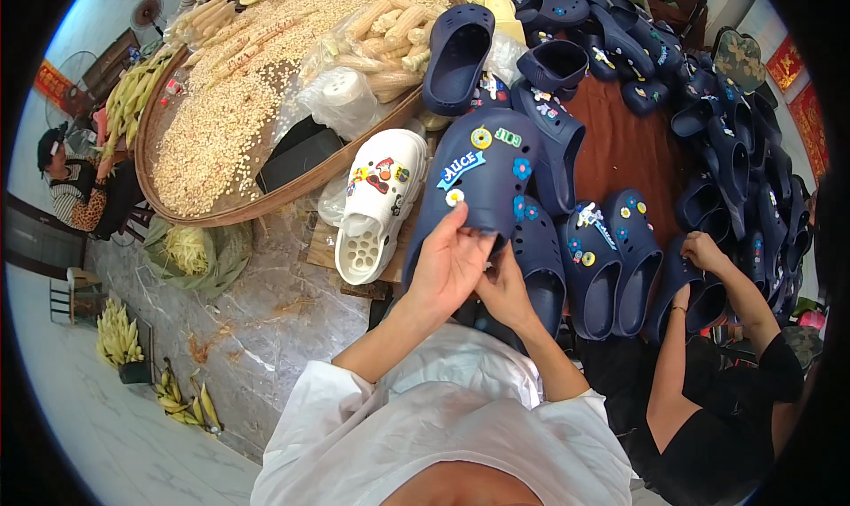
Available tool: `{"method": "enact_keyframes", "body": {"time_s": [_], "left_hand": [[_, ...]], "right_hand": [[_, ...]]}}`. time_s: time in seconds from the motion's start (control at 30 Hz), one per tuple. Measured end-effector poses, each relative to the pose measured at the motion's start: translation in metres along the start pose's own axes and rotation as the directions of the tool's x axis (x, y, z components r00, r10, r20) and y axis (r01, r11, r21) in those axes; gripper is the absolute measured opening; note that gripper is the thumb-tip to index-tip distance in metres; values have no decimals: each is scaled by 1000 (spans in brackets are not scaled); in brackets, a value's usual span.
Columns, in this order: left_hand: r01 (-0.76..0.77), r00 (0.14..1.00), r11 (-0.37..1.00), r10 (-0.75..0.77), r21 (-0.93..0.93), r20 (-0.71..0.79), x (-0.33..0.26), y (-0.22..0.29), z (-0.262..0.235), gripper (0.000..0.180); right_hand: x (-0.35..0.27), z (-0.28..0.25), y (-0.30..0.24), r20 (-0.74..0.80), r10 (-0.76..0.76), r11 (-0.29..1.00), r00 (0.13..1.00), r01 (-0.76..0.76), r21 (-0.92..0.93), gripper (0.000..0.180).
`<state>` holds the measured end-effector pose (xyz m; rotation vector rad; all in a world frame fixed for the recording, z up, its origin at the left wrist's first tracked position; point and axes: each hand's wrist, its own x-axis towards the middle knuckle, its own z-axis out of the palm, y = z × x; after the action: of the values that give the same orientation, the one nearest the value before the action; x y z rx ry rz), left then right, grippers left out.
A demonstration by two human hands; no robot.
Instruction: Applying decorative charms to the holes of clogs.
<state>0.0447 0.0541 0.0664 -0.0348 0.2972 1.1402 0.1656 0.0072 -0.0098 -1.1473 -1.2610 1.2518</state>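
A navy foam clog (496, 174) decorated with small charms is held up in front of me. On it are flower charms, a yellow ring, a green lettered charm and a blue ribbon-shaped one. My left hand (450, 262) grips the clog's near edge, thumb on top by the white daisy charm. Closed at the same edge is my right hand (506, 286), its fingertips partly hidden under or inside the shoe. To the left lies a white clog (382, 200) with colourful charms. Close by on the right rests a pair of decorated navy clogs (611, 262).
A large round woven tray (239, 212) of corn kernels, with bare cobs (390, 32) and a white cup in plastic, stands at the far left. More navy clogs (726, 152) crowd a brown cloth (611, 134). At right, a co-worker's hands (699, 258) touch a navy clog.
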Motion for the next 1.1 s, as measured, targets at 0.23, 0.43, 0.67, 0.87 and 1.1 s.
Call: {"method": "enact_keyframes", "body": {"time_s": [0.23, 0.43, 0.67, 0.87, 1.1], "left_hand": [[-33, 847, 511, -442, 859, 296, -46, 29, 34, 42], [-572, 771, -597, -157, 563, 617, 41, 102, 55, 38], [-370, 660, -929, -256, 9, 707, 171, 123, 33, 33], [-256, 713, -963, -245, -80, 657, 179, 130, 46, 23], [-390, 595, -892, -57, 227, 801, 106, 160, 77, 26]], "right_hand": [[7, -46, 21, -224, -262, 919, 939, 172, -355, 53], [10, -65, -47, -205, -53, 989, 977, 23, -147, 52], [22, -78, -58, -248, -37, 982, 968, -10, -187, 52], [43, -84, -59, -273, -40, 989, 961, -1, -147, 51], [94, -89, -58, -159, -225, 914, 961, 152, -377, 46]]}}
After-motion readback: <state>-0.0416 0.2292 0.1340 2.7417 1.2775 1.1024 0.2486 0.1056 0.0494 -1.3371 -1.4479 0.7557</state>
